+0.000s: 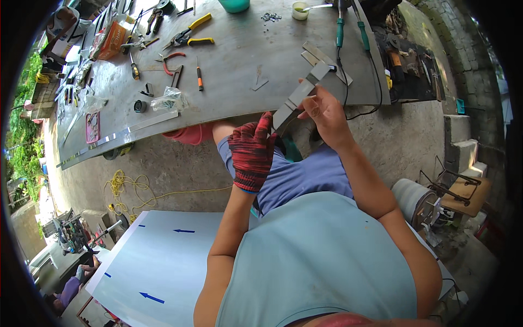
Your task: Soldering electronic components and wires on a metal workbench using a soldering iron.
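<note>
Between my hands is a grey, flat-faced metal piece [294, 99] with step-like notches, slanting up to the right at the table's near edge. My left hand [252, 148], in a red and black knitted glove, is closed on its lower end. My bare right hand [325, 113] grips it near the middle, thumb and fingers bent around its side. Just beyond its upper end lie flat metal strips [313, 54] on the grey table [234, 71]. A small thin metal offcut [260, 85] rests left of the piece.
Soldering irons with green handles [340, 32] and black cords lie at the right. Yellow-handled cutters [190, 28], red-handled pliers [170, 61], a screwdriver [199, 76] and small metal parts [271, 17] are spread out. A yellow cord [128, 188] coils on the floor.
</note>
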`<state>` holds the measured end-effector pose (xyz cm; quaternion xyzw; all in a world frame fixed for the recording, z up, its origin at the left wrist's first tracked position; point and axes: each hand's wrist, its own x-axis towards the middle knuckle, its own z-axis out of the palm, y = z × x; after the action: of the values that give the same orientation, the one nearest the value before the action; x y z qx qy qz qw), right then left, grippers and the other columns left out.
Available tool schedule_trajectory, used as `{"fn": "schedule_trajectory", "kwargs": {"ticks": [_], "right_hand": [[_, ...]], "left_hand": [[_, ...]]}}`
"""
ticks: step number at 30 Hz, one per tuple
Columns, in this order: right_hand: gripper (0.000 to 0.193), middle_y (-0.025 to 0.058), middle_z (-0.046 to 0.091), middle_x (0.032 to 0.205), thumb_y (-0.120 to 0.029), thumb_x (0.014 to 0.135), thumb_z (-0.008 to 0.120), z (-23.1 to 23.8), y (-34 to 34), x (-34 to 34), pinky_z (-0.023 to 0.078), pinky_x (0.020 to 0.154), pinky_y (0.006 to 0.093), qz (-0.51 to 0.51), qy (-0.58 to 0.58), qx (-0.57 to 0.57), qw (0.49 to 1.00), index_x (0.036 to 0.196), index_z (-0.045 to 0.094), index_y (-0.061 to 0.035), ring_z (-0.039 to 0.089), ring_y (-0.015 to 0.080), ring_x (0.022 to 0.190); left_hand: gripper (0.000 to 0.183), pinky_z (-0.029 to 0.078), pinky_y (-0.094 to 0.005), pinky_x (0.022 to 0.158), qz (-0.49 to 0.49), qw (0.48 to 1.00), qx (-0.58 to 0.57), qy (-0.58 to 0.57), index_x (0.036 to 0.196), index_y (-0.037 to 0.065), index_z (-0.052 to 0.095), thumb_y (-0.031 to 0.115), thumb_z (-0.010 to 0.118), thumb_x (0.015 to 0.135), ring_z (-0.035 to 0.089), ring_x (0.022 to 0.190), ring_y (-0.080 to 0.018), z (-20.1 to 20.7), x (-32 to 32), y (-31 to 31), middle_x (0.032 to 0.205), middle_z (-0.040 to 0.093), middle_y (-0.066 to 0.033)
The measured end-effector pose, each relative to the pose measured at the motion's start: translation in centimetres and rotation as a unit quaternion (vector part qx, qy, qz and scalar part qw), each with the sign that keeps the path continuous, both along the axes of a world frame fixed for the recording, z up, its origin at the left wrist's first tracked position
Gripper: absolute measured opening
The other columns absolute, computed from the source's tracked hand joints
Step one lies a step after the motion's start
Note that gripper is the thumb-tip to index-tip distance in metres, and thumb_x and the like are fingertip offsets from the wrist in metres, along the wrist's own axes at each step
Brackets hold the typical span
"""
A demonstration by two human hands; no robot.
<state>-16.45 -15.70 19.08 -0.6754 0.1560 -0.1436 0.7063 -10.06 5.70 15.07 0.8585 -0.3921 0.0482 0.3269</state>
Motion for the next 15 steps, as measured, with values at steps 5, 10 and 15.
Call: {"fn": "schedule_trajectory", "kwargs": {"ticks": [5,10,15], "right_hand": [[0.028,0.0017,0.066,0.093,-0.019,0.110,0.058,3.0,0.6,-1.4,0.051,0.067,0.0237,-0.010,0.039,-0.078,0.996,0.128,0.072,-0.0020,0.063,0.0096,0.077],[0.022,0.0075,0.066,0.092,-0.008,0.105,0.062,4.2,0.6,-2.7,0.051,0.067,0.0264,0.058,-0.001,-0.360,0.931,0.124,0.071,-0.0007,0.062,0.0149,0.072],[0.020,0.0150,0.067,0.104,-0.004,0.093,0.069,3.8,2.0,-2.9,0.054,0.082,0.0403,0.100,-0.094,-0.324,0.936,0.113,0.072,-0.0031,0.064,0.0356,0.089]], "left_hand": [[0.068,0.048,-0.0493,0.095,-0.003,0.987,-0.053,0.148,0.146,0.012,0.058,0.024,0.083,0.083,0.062,0.110,-0.0369,0.8,-2.9,-0.5,0.123,0.067,-0.0153],[0.063,0.045,-0.0460,0.110,0.009,0.935,-0.253,0.247,0.145,0.008,0.060,0.021,0.082,0.087,0.058,0.127,-0.0371,3.5,-1.2,-1.3,0.136,0.065,-0.0178],[0.046,0.050,-0.0419,0.106,-0.123,0.929,-0.273,0.219,0.132,0.010,0.069,0.011,0.079,0.087,0.064,0.121,-0.0322,4.8,-0.2,-3.5,0.127,0.071,-0.0148]]}}
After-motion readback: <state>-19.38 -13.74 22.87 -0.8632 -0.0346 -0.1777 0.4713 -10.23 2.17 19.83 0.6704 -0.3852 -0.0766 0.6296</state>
